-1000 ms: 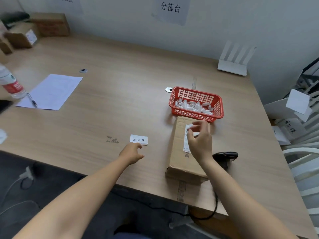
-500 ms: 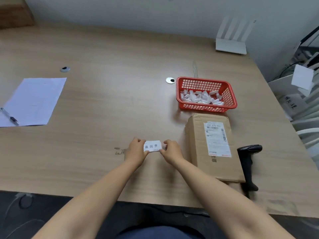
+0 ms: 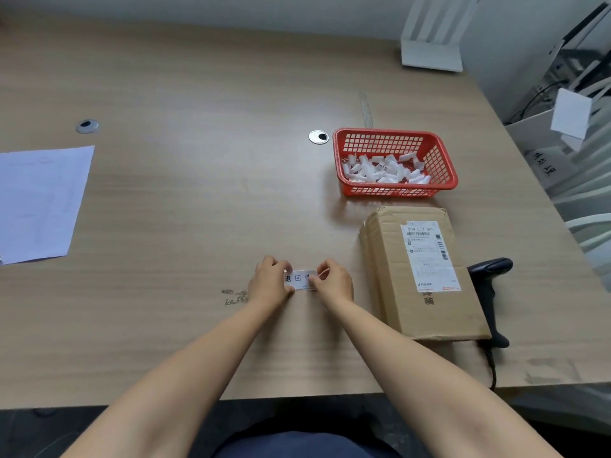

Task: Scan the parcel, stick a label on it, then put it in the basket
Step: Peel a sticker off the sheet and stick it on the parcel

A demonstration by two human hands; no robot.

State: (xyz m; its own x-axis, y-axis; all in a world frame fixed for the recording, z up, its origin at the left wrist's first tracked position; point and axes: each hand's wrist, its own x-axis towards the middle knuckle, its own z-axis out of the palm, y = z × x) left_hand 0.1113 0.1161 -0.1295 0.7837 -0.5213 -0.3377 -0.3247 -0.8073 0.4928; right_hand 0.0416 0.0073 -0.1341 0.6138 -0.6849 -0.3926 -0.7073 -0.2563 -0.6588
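A small white label (image 3: 298, 279) with black characters lies low over the wooden table (image 3: 198, 193), pinched at both ends. My left hand (image 3: 269, 283) grips its left end, my right hand (image 3: 333, 283) its right end. To the right lies a flat brown cardboard parcel (image 3: 396, 292) with a white shipping label (image 3: 429, 256) on top. A black handheld scanner (image 3: 491, 292) rests against the parcel's right side. Behind the parcel stands a red plastic basket (image 3: 443, 160) holding several white paper scraps.
A white sheet of paper (image 3: 39, 203) lies at the table's left. Two round cable grommets (image 3: 318, 137) sit in the tabletop. A white router (image 3: 433, 51) stands at the back right. White chairs and boxes crowd the floor past the table's right edge.
My right hand left the parcel and joined my left hand at the small label; both now pinch it. The view has moved closer and tilted down.
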